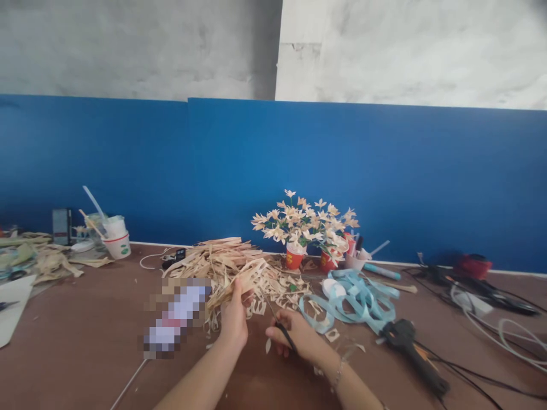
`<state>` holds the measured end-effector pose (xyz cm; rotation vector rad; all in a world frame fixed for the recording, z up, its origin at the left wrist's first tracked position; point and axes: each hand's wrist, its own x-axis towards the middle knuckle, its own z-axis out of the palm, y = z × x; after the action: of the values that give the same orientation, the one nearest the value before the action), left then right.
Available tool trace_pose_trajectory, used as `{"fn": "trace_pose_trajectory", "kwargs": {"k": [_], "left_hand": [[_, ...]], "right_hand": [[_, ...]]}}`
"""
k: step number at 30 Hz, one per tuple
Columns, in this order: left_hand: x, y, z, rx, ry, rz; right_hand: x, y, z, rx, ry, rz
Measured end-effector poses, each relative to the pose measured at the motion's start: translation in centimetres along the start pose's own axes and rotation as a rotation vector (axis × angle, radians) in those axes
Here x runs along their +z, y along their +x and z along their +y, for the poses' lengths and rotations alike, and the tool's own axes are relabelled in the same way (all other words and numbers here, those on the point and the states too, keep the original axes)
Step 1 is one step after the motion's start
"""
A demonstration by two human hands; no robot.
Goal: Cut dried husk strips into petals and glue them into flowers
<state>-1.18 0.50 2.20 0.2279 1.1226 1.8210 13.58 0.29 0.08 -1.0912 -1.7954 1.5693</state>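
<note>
My left hand (234,319) is closed, its thumb up, pinching a pale dried husk strip (253,275) at the front of a heap of husks (224,250). To its right, my right hand (297,333) grips black-handled scissors (286,336). Their blades point up and left, close to the strip; whether they touch it I cannot tell. A small petal-shaped piece (268,345) shows just below my right fingertips. Cut scraps with holes (294,287) lie behind the scissors. Beyond them, pale handmade flowers (294,219) stand in a red cup (294,257).
A pixelated phone-like slab (177,319) lies left of my left hand. Light blue ribbon (363,302) and a black glue gun (416,356) lie to the right, with cables (499,330) beyond. A white cup (117,245) stands back left. The blue partition (213,171) closes the table's rear.
</note>
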Motion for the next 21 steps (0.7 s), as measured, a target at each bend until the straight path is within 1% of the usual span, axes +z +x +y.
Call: {"fn": "trace_pose_trajectory", "kwargs": {"k": [3, 6, 12, 16, 21], "left_hand": [[0.0, -0.1, -0.2, 0.018, -0.033, -0.018], [0.1, -0.7, -0.9, 0.035, -0.038, -0.062], [0.0, -1.5, -2.2, -0.012, 0.012, -0.144], [0.0, -1.5, -2.3, -0.029, -0.004, -0.160], [0.0, -1.3, -2.1, -0.084, -0.025, -0.121]], "right_hand": [[0.1, -0.1, -0.2, 0.002, -0.026, -0.030], [0.4, 0.0, -0.3, -0.010, 0.004, -0.035], [0.9, 0.6, 0.4, -0.068, 0.084, 0.065], [1.0, 0.7, 0.3, -0.088, 0.066, 0.089], [1.1, 0.4, -0.6, -0.079, 0.032, 0.107]]}}
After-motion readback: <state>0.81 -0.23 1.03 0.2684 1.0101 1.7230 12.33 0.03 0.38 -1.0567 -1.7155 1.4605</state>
